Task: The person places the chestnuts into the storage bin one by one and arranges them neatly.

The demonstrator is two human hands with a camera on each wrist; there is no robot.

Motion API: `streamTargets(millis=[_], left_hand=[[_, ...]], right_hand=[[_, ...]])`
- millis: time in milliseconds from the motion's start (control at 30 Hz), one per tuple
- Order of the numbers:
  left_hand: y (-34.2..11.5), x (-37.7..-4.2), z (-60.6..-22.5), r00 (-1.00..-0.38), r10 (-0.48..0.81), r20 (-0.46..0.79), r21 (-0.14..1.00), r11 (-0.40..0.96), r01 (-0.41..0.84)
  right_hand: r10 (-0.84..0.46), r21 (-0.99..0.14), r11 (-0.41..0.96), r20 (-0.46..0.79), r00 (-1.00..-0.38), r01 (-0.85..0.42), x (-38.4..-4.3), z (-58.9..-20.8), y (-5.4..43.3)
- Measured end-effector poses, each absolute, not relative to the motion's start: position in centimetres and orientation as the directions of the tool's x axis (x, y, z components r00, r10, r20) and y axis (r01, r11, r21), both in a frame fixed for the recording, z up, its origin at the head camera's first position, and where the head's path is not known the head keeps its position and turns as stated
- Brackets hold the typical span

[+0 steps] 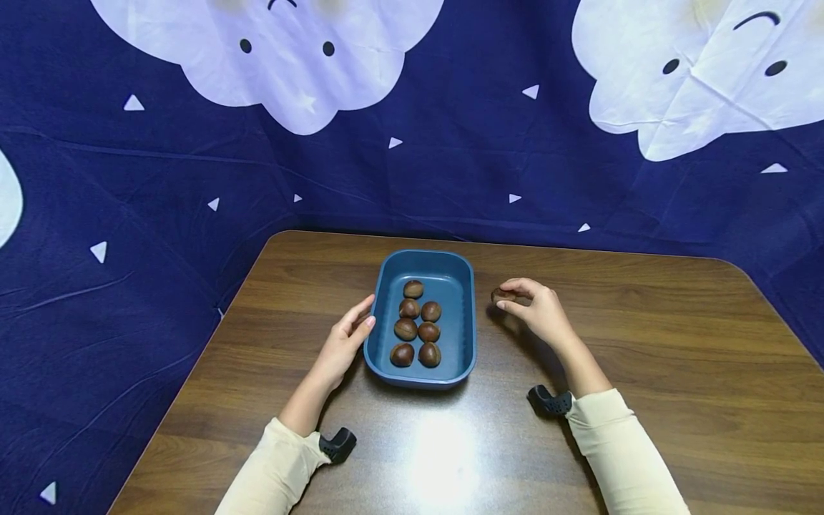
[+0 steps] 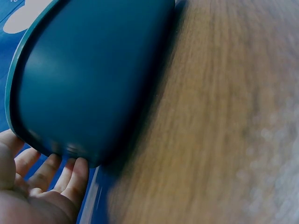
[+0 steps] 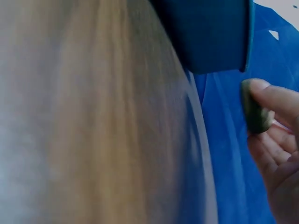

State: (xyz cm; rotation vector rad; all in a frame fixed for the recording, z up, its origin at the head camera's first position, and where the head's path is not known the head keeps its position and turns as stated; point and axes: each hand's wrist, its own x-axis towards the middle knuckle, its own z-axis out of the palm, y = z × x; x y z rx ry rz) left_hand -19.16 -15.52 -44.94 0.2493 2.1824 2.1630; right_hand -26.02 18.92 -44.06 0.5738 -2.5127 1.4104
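Note:
A blue rectangular tray (image 1: 458,329) holds several brown chestnuts (image 1: 406,329), most of them lined up in two columns. At the tray's left side, my left hand (image 1: 340,350) has its fingertips against the outer wall, with the thumb near the rim. The left wrist view shows those fingers (image 2: 77,179) fairly straight along the tray's wall (image 2: 84,84). To the right of the tray, my right hand (image 1: 537,311) pinches one chestnut (image 1: 501,295) between thumb and fingers. Close up in the right wrist view, that chestnut (image 3: 254,107) is held beside the tray wall (image 3: 210,37).
Everything stands on a brown wooden table (image 1: 644,343) with rounded far corners. Behind it hangs a dark blue cloth (image 1: 463,172) printed with clouds and small white triangles. Black wrist devices (image 1: 337,445) sit at both sleeve cuffs.

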Motion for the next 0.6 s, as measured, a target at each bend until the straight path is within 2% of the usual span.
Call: streamTargets(millis=[233, 467, 600], left_hand=[[-15.5, -19.1, -45.0, -0.985, 0.15, 0.085, 0.996, 0.012, 0.088], [-15.4, -19.1, -45.2, -0.983, 0.147, 0.11, 0.993, 0.014, 0.113], [-15.5, -19.1, -45.3, -0.982, 0.149, 0.114, 0.993, 0.009, 0.117]], right_hand=[[-0.254, -0.756, 0.447, 0.406, -0.878, -0.479, -27.0, -42.2, 17.3], [-0.307, -0.801, 0.358, 0.384, -0.871, -0.48, -27.8, -41.2, 14.9], [-0.333, -0.793, 0.381, 0.363, -0.871, -0.476, -28.2, -40.9, 13.4]])
